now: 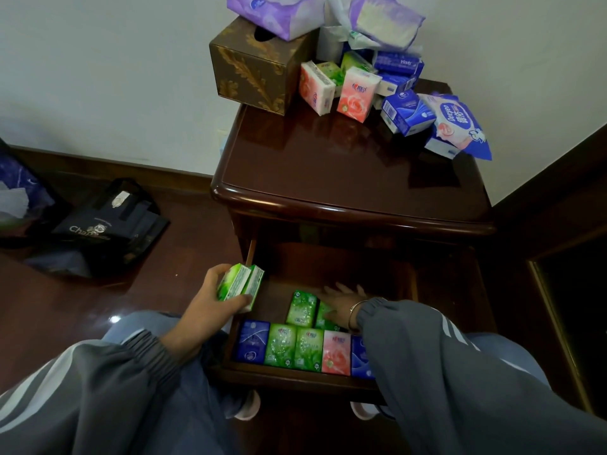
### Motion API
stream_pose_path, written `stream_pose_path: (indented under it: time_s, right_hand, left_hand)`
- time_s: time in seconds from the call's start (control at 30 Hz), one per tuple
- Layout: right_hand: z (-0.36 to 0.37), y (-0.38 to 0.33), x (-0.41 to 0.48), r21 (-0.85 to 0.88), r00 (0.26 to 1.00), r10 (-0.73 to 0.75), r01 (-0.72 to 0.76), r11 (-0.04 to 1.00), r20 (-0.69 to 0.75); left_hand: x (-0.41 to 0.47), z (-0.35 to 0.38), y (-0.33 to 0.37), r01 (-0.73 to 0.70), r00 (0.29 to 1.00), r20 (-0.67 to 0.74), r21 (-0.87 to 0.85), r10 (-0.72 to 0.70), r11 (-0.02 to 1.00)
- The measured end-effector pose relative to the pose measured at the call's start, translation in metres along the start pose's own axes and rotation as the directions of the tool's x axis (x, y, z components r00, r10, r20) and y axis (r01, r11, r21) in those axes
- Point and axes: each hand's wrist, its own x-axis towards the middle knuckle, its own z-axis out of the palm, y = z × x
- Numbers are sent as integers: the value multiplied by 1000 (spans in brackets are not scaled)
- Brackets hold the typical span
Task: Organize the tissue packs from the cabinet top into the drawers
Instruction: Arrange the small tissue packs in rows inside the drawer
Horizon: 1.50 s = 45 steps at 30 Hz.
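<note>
Green packs [241, 284], 2, clamped in left grip [210, 300]; right grip [345, 303] spread flat on green pack [323, 316] inside drawer [295, 377].

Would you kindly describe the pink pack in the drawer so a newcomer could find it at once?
Below the dark wooden cabinet top, look into the open drawer. In its front row, the pink pack lies between a green pack and a blue pack; it is the only pink, rose-printed one there.

Home bedroom — wooden nightstand [354, 178]
</note>
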Motion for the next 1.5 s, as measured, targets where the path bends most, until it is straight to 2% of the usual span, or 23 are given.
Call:
stream_pose_path:
  time_s: [0.17, 0.27, 0.33, 0.43, 0.73, 0.83, 0.9, 0.93, 0.97, 1.0, 1.03, 1.07, 1.13, 1.2, 1.27, 1.33, 1.4, 1.5]
  right_hand:
    - [4, -14, 3, -27, 993, -2, -2, 1000, -120]
    - [8, -26, 9, 0, 980, -73, 75, 997, -187]
    - [12, -34, 13, -20, 976, -145, 143, 989, -160]
    - [17, -40, 17, -155, 971, -218, 201, 967, -99]
    - [2, -15, 6, -205, 974, -225, 216, 955, -23]
    - [3, -15, -3, -104, 982, -182, 177, 979, -40]
    - [-1, -25, -10, 203, 974, -83, 127, 971, -213]
    - [-7, -33, -16, 443, 956, 12, 124, 888, -292]
    - [-15, -42, -22, 691, 948, 110, 136, 710, -300]
    - [-25, -51, -29, 879, 961, 153, 137, 457, -230]
    - [-34, -58, -36, 966, 982, 129, 106, 235, -139]
    - [-40, -64, -40, 989, 993, 81, 72, 127, -83]
    - [-50, -69, -45, 985, 996, 37, 79, 152, -86]
    - [-56, -66, -45, 975, 984, 106, 119, 190, -141]
    - [-59, -54, -47, 982, 978, 141, 138, 128, -156]
    - [-56, -37, -51, 989, 980, 140, 129, 75, -138]
    - [-46, -25, -54, 993, 985, 133, 107, 47, -112]
    - [-28, -20, -53, 994, 987, 141, 85, -66, -75]
  left_hand:
    - [-3, 3, 1, 0, 1000, 23, 40, -1, 999]
    - [-4, 2, 1, 6, 1000, 30, 41, -7, 999]
    - [-4, 2, 1, 12, 999, 29, 35, -13, 999]
    - [-4, 2, 1, 14, 1000, 26, 28, -15, 999]
    - [-8, 3, 7, 24, 998, 49, 19, -25, 1000]
    - [-10, 6, 11, 19, 999, 47, 63, -22, 998]
    - [-12, 8, 16, 8, 999, 38, 123, -12, 992]
    - [-13, 10, 19, -6, 999, 37, 159, 0, 987]
    - [-14, 13, 21, -27, 999, 37, 192, 20, 981]
    - [-15, 16, 24, -54, 998, 40, 223, 46, 973]
    - [-15, 22, 28, -88, 996, 42, 258, 80, 962]
    - [-15, 28, 31, -123, 992, 43, 289, 116, 949]
    - [-15, 42, 36, -186, 982, 70, 309, 173, 933]
    - [-12, 55, 40, -188, 978, 146, 273, 152, 943]
    - [-8, 63, 47, -71, 966, 255, 114, 40, 991]
    - [-2, 69, 51, 91, 935, 348, -45, -69, 995]
    - [4, 76, 52, 149, 902, 415, -33, -122, 988]
    - [10, 90, 50, 202, 851, 502, -36, -157, 979]
